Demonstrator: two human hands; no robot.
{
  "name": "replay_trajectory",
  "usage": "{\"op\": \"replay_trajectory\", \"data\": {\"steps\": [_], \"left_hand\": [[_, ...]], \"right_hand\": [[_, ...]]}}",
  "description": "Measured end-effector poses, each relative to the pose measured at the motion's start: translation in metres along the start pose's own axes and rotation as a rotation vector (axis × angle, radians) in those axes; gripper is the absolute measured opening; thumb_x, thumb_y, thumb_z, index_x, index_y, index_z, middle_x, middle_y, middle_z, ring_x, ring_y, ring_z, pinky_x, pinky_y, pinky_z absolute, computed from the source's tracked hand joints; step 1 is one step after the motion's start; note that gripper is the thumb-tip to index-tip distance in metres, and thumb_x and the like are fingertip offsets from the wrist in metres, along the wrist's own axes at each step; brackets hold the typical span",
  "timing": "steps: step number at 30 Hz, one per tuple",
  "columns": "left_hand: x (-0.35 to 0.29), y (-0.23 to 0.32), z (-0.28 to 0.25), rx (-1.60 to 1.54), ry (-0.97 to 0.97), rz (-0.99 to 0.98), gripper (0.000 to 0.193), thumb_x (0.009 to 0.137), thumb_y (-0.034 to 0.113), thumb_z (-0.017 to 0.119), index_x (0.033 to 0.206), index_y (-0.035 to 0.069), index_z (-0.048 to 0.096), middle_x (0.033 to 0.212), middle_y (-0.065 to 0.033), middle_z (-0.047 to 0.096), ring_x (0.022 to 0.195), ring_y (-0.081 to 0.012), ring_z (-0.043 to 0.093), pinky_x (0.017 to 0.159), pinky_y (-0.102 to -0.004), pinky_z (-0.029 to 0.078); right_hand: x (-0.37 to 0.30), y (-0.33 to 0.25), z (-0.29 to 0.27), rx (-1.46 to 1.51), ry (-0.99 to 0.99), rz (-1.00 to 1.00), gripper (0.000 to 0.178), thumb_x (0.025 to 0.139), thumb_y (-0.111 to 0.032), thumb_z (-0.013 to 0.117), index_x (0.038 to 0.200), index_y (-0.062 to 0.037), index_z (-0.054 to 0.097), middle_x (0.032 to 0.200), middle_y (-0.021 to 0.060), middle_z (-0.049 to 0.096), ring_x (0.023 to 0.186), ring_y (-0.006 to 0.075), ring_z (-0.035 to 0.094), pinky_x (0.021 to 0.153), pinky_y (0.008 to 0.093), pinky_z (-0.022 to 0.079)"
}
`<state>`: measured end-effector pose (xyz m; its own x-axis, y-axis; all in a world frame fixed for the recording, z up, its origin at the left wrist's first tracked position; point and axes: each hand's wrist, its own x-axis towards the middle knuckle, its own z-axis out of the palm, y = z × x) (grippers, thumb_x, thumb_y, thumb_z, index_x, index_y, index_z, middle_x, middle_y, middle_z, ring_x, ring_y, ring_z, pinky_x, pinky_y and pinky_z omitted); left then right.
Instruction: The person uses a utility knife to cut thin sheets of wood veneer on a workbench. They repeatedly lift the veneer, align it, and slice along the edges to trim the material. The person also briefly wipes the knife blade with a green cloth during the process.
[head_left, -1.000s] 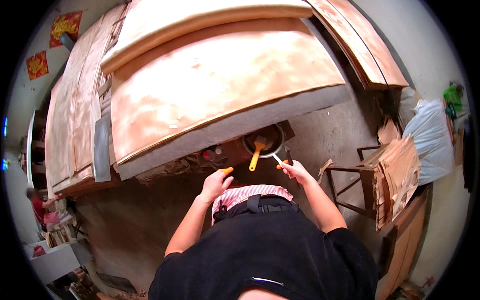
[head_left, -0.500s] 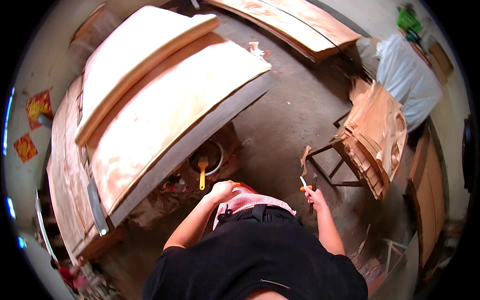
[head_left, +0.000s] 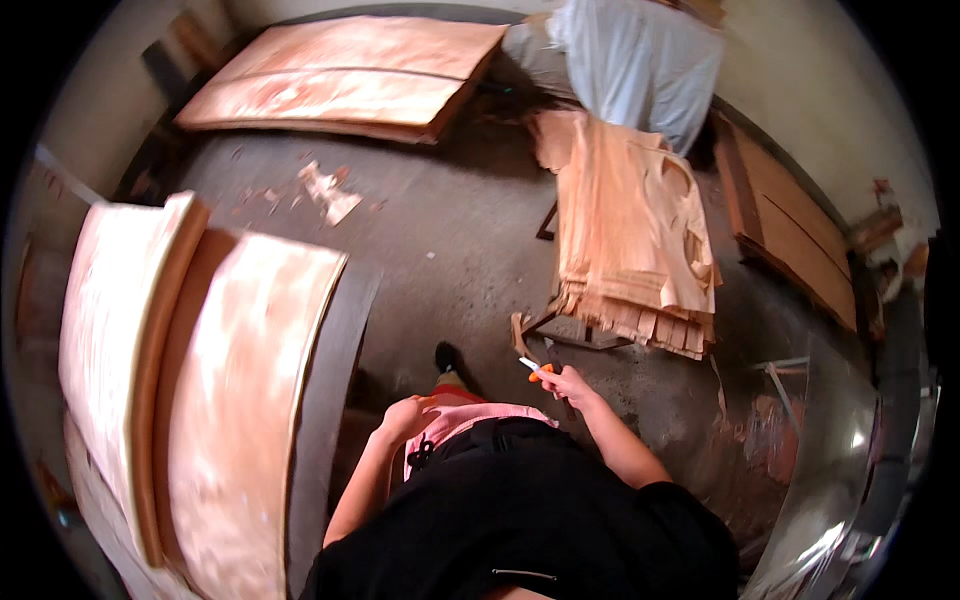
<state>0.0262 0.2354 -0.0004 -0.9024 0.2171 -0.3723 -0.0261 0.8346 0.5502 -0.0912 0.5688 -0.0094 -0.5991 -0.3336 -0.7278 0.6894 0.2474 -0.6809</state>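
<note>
We had our right hand closed around a small tool, its pale end and orange part showing past the fingers and pointing up and to the left. The tool was out in front of us, just short of a curled wood strip beside the metal stand that bore a stack of thin wood sheets. Our left hand hung near the waist, beside the pink cloth, its fingers curled inward; we could not tell how tightly they were bent or whether they held anything. To our left lay a broad wood sheet, with a dark board showing along its edge.
</note>
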Motion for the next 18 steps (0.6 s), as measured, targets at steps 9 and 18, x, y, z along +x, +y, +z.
{"op": "replay_trajectory", "data": {"steps": [9,18], "left_hand": [[0.141,-0.046,-0.17,0.062,-0.1,-0.034,0.039,0.079,0.036,0.054,0.11,0.012,0.057,0.105,-0.0138,0.058,0.094,-0.0296,0.056,0.079,-0.0371,0.046],[0.268,-0.115,-0.242,0.027,0.011,0.007,0.038,0.08,0.034,0.055,0.109,0.01,0.057,0.105,-0.0135,0.058,0.094,-0.029,0.056,0.079,-0.0367,0.046]], "right_hand": [[0.113,-0.169,0.022,-0.129,0.027,-0.097,0.024,0.082,-0.031,0.059,0.079,-0.0074,0.065,0.055,-0.0034,0.05,0.042,0.0045,0.038,0.038,0.0213,0.026],[0.203,-0.29,0.004,-0.063,0.064,0.001,0.035,0.078,-0.034,0.063,0.058,-0.0066,0.057,0.051,-0.0019,0.049,0.042,0.0061,0.036,0.038,0.023,0.023]]}}
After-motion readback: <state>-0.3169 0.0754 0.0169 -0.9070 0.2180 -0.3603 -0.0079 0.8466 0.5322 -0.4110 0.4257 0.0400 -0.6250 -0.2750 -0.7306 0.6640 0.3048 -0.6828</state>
